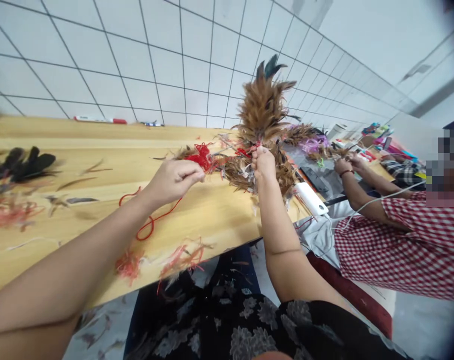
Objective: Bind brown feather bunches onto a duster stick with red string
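My right hand (263, 162) is closed around the base of a bundle of brown feathers (263, 110), which stands upright with dark green tips at its top. Reddish string shows at the base, just above the fingers. My left hand (177, 179) is closed in a pinch to the left of the bundle. Red yarn (157, 218) trails in loops on the table and runs up to the underside of this hand; the grip itself is partly hidden. A tangle of red yarn (202, 157) lies behind the left fingertips. More brown feathers (240, 172) lie beside and below my right hand.
Black feathers (33, 165) and reddish scraps (12, 212) lie on the wooden table (219, 220) at left. A marker (99, 120) lies by the tiled wall. A white power bank (311, 198) with a cable sits at the right edge. Beyond it, a co-worker's hands (347, 164) handle feathers.
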A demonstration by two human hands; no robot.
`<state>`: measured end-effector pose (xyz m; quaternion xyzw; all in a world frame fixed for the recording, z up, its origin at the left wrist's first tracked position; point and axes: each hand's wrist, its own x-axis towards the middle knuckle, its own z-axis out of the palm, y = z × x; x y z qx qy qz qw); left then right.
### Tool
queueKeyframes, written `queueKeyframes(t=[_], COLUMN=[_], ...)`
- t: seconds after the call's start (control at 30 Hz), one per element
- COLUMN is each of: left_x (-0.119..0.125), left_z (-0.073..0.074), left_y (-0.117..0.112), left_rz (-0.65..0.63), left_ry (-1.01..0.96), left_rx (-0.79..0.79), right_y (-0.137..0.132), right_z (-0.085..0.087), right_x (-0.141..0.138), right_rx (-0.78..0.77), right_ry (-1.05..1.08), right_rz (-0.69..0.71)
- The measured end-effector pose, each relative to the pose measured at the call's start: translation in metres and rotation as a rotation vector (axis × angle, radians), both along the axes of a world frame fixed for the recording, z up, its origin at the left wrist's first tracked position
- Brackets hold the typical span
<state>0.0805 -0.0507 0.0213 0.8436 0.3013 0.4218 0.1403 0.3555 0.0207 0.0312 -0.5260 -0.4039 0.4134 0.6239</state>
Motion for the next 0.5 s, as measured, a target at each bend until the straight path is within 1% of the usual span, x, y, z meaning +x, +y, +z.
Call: queueKeyframes(t=[0.07, 0.13, 0.2, 0.27, 0.33, 0.4, 0.47, 0.5], left_x=[0.002, 0.003, -0.001, -0.007, -0.013, -0.015, -0.011, -0.007], left_z=[-0.004, -0.01, -0.016, -0.022, -0.026, -0.025, -0.022, -0.02], left_y=[0.002, 0.006, 0.014, 0.024, 0.032, 0.035, 0.032, 0.029], left_rz=[-0.03, -0.03, -0.012, 0.045, 0.137, 0.257, 0.353, 0.372], left_ry=[0.131, 0.295, 0.431, 0.502, 0.507, 0.444, 0.299, 0.203], left_rx=[0.065, 0.065, -0.035, -0.185, -0.261, -0.217, -0.139, -0.128], right_y=[-0.01, -0.015, -0.017, -0.018, -0.021, -0.024, -0.026, -0.026], right_z=[0.007, 0.012, 0.015, 0.017, 0.018, 0.018, 0.015, 0.011], right_x=[-0.007, -0.01, -0.009, -0.007, -0.005, -0.007, -0.011, -0.015], right_rx=[-0.091, -0.124, -0.115, -0.095, -0.071, -0.042, 0.012, 0.046], right_ry=[0.17, 0.276, 0.304, 0.28, 0.228, 0.168, 0.097, 0.05], right_rz=[-0.01, 0.043, 0.086, 0.1, 0.102, 0.114, 0.142, 0.181])
